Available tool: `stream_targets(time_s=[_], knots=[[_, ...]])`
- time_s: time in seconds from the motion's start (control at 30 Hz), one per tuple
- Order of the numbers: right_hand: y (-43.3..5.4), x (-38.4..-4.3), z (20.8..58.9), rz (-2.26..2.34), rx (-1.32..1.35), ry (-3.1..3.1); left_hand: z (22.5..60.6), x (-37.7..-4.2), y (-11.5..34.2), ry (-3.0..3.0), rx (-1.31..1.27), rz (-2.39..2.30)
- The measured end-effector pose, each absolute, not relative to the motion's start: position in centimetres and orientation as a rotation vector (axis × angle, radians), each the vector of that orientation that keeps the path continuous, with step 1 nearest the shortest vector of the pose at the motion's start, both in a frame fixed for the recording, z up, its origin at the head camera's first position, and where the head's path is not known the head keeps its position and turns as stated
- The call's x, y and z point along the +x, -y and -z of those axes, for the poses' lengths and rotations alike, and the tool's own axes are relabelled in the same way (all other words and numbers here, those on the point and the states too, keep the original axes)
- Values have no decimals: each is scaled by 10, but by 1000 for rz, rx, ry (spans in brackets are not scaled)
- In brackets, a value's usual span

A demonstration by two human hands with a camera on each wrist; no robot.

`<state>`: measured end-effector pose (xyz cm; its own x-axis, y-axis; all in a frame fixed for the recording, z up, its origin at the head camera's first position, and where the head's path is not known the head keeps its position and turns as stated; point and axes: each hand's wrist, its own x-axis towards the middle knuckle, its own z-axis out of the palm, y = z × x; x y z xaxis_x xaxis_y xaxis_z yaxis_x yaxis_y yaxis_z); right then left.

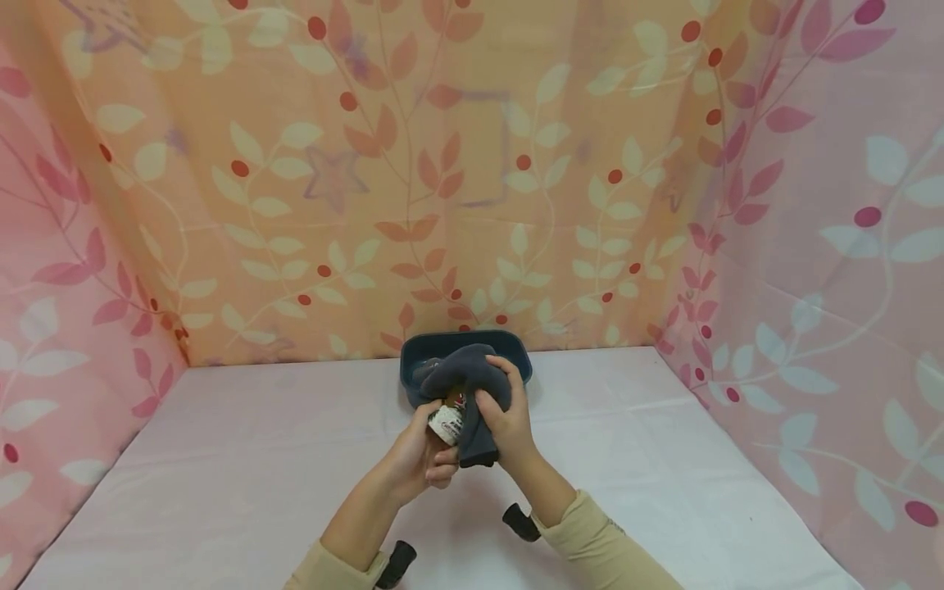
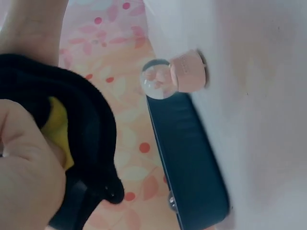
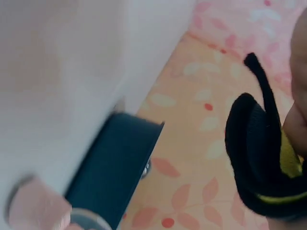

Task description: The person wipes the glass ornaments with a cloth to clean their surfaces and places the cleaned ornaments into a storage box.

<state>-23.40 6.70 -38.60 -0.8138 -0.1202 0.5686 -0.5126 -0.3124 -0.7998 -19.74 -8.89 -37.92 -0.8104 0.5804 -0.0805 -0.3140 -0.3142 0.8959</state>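
Observation:
Both hands hold a soft dark grey cloth item [image 1: 478,442] up in front of the bin, kind unclear. It has a hanging strip, a white printed label [image 1: 446,424] and yellow parts that show in both wrist views. My right hand [image 1: 510,418] grips its right side, thumb in front. On the left, my left hand [image 1: 419,459] pinches the item by the label, its lower fingers curled. Behind them stands a dark blue bin [image 1: 520,367], with something clear inside it. A snow globe with a pink base [image 2: 188,72] stands by the bin; the head view hides it.
A white cloth covers the table [image 1: 258,459]. Orange leaf-patterned fabric [image 1: 413,180] hangs right behind the bin, and pink fabric [image 1: 833,311] closes off the sides. A black piece [image 1: 397,564] sits at each wrist.

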Motion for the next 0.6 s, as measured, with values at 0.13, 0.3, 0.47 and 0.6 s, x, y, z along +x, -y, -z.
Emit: stream_targets(time_s=[0.13,0.3,0.47,0.6], knots=[[-65,-232,382,-2529,697,1547,383,-199,90,-1194,466,-2146],[-64,-228,379,-2738,573,1508,386,-199,91,-1046,573,-2122],[-66,-227,377,-2757,538,1514,382,-196,92,-1065,502,-2166],[-70,-226,375,-2658,519,1443,378,-193,92,-1054,409,-2246]])
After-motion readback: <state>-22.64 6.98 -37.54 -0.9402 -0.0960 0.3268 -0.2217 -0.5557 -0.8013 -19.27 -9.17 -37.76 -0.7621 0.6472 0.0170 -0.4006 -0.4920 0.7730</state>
